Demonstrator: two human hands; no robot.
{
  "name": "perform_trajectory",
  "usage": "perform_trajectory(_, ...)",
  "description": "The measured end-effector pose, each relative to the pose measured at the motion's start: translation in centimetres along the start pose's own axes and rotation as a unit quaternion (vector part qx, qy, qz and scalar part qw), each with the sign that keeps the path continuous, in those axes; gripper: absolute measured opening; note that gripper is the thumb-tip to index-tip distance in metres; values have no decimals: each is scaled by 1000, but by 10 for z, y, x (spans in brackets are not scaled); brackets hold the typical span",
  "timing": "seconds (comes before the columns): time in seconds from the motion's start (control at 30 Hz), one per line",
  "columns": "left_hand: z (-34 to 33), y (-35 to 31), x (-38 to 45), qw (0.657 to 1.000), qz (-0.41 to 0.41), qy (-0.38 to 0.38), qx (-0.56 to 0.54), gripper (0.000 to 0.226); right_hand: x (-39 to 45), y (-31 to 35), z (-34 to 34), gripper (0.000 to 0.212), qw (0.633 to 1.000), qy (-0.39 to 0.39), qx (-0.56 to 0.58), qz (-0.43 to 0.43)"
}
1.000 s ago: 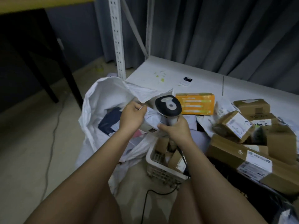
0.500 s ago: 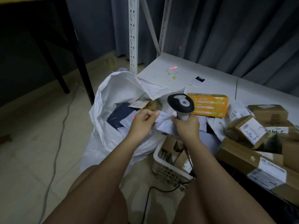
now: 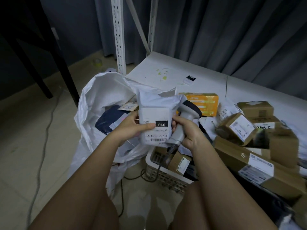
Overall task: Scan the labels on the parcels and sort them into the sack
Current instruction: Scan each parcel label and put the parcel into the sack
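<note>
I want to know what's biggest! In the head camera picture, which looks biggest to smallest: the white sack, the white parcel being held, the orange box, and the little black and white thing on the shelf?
1. White sack
2. White parcel, though it is nearer the camera
3. Orange box
4. Black and white thing

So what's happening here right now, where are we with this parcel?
A person is holding a white poly-bag parcel up in front of them, label facing the camera. The left hand grips its left edge with the thumb across the label. The right hand holds the grey barcode scanner by its handle and touches the parcel's right edge. The parcel is above the open white sack, not yet dropped in. More cardboard boxes wait on the right.
</note>
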State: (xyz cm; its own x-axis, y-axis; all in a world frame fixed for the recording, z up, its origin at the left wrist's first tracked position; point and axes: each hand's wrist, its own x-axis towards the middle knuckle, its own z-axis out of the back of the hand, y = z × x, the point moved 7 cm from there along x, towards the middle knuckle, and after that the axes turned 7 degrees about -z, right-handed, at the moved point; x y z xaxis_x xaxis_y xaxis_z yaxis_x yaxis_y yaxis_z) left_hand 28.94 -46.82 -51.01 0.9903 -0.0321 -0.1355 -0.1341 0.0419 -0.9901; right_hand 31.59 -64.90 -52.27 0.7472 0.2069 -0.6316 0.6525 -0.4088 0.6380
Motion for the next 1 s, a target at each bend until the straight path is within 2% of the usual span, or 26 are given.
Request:
perform_trajectory(0.17,15,8,-5,983,49,-137,-114,30,-8,24,10,13,980,-85,-103,150)
perform_trajectory(0.27,22,12,-9,955,88,-187,-214,35,-7,19,10,28,976,-83,-131,152)
perform_trajectory(0.4,6,12,-11,947,90,-175,-254,39,-5,4,-6,52,978,-53,-143,141)
perform_trajectory(0.57,-14,17,-10,943,92,-135,-291,42,-12,5,-18,27,980,-41,-98,170)
perform_trajectory(0.63,-16,18,-11,946,108,-119,-281,55,-11,6,-15,34,977,-65,-107,175)
perform_trajectory(0.7,-3,27,-12,954,141,-170,-204,96,-11,13,-12,44,959,-102,-162,210)
perform_trajectory(0.73,11,32,-15,950,158,-230,-139,118,-12,18,-11,50,945,-113,-198,235)
perform_trajectory(0.77,27,34,-16,943,162,-282,-67,133,-13,23,-10,55,932,-115,-232,254)
perform_trajectory(0.8,39,29,-15,943,136,-304,7,140,-14,26,-10,58,922,-108,-260,264)
perform_trajectory(0.83,45,21,-10,950,87,-290,73,142,-16,28,-12,58,915,-92,-290,263)
perform_trajectory(0.9,39,7,4,966,-19,-160,201,125,-20,26,-15,57,907,-52,-346,232)
perform_trajectory(0.93,26,1,3,957,-46,-73,276,110,-20,25,-15,58,903,-36,-369,216)
perform_trajectory(1.0,12,2,-2,917,-68,31,393,95,-24,23,-18,57,882,-3,-418,217)
